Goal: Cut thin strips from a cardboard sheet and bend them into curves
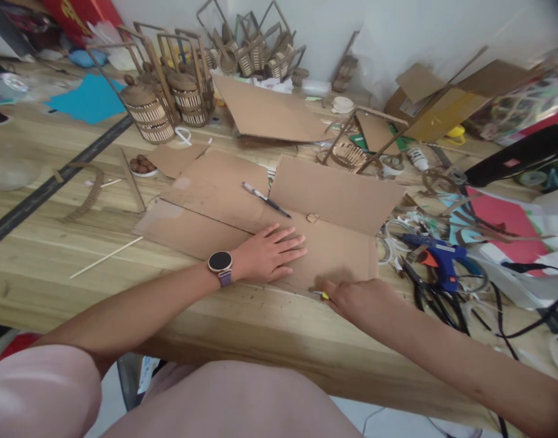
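Across the middle of the wooden table lies an unfolded piece of brown cardboard (338,249). My left hand (270,254) presses flat on it with the fingers spread, a round watch (220,261) on the wrist. My right hand (345,295) is closed around a small yellow cutter (325,295), mostly hidden in the fist, its tip at the cardboard's near edge. A black pen (266,199) rests on the cardboard beyond my left hand, and a small cardboard scrap (312,218) is to its right.
A blue glue gun (443,261) and black scissors (431,298) lie at the right among tape rolls. Lidded baskets (149,112) stand at the back left. Another cardboard sheet (270,112) is behind. The table's near edge (242,347) runs close to my body.
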{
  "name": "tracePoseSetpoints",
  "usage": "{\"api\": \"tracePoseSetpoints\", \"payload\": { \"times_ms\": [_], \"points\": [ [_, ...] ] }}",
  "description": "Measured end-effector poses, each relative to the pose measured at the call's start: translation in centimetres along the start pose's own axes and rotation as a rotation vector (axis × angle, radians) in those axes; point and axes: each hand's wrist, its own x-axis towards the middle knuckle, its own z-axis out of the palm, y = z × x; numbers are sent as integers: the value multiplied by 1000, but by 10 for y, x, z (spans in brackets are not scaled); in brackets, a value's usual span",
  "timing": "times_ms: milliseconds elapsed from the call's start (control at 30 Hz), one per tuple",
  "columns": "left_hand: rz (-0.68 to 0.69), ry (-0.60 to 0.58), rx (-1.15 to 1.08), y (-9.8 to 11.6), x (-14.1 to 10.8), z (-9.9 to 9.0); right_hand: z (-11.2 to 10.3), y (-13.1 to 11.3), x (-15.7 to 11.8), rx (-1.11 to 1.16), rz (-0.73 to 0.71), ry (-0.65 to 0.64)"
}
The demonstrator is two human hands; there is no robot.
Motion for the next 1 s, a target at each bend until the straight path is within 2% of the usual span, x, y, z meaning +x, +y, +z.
{"api": "tracePoseSetpoints", "payload": {
  "times_ms": [233,533,800,1000],
  "points": [
    [-7,2,2,0,-1,0,4,3,-3,-12,10,-9],
    [5,23,5,-2,-1,3,18,10,-1,-13,-18,76],
    [5,21,-5,-2,-1,2,19,13,-6,-28,14,32],
    [8,25,4,-2,-1,3,39,21,-9,-42,-13,140]
  ]
}}
